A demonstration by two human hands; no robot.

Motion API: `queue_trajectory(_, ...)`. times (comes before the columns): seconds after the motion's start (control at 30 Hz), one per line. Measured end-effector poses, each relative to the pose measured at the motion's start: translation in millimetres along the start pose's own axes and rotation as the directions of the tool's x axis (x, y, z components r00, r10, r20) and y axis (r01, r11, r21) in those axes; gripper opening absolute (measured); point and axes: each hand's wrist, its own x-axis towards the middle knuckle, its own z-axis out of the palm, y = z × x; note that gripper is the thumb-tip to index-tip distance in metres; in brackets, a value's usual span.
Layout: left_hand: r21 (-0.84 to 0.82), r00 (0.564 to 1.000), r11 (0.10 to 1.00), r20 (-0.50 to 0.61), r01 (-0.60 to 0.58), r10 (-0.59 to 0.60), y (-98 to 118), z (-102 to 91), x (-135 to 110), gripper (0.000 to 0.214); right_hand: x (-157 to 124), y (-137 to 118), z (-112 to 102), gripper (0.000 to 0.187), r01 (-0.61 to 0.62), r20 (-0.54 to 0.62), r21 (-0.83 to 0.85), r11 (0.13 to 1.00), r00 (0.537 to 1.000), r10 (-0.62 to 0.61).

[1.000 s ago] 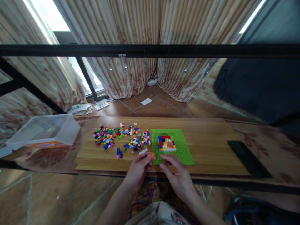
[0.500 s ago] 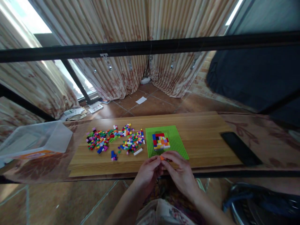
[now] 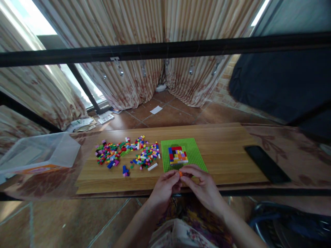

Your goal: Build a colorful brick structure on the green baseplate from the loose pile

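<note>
A small orange toy brick (image 3: 180,173) is pinched between the fingertips of both hands, just in front of the green baseplate (image 3: 194,151). My left hand (image 3: 165,186) grips it from the left, fingers curled. From the right, my right hand (image 3: 202,184) closes its thumb and forefinger on the same brick. On the baseplate stands a block of joined bricks (image 3: 178,156) in red, blue, yellow, white and orange, with a dark gap inside. The near edge of the baseplate is partly hidden behind my hands.
Loose mixed bricks (image 3: 108,154) spread over the left of the wooden board (image 3: 219,144). A long white brick (image 3: 152,167) and a blue brick cluster (image 3: 125,171) lie nearer me. A clear plastic bin (image 3: 41,151) stands far left; a black phone-like slab (image 3: 267,163) lies right.
The orange brick has shifted slightly right and turned a little between my fingertips. Both hands stay together at the baseplate's near edge, and the bricks on the board have not moved.
</note>
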Motion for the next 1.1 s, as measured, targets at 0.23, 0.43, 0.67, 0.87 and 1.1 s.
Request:
queue_trajectory(0.23,0.175,0.999,0.984,-0.037,-0.023,0.03,-8.7,-4.0,-0.5,0.037,32.0,27.1,-18.8,0.022,0.023,-0.14,-0.237,0.971,0.988,-0.058)
queue_trajectory(0.43,0.29,0.986,0.952,-0.101,-0.096,0.13,-16.4,-30.2,2.2,0.027,78.6,64.8,-19.6,0.023,0.071,-0.186,-0.417,0.906,0.969,-0.162)
queue_trajectory(0.67,0.286,0.975,0.957,-0.193,-0.052,0.11,-8.9,-52.8,2.5,0.025,80.8,82.5,-6.7,0.022,0.082,-0.146,-0.431,0.898,0.976,-0.16)
queue_trajectory(0.87,0.258,0.977,0.965,-0.193,-0.041,0.094,-14.4,-55.3,8.0,0.028,78.1,86.0,-4.3,0.021,0.062,-0.188,-0.395,0.917,0.971,-0.146)
queue_trajectory(1.1,0.281,0.975,0.957,-0.183,-0.069,0.124,-18.1,-56.5,10.4,0.027,74.2,86.9,-1.2,0.026,0.027,-0.228,-0.313,0.949,0.968,-0.103)
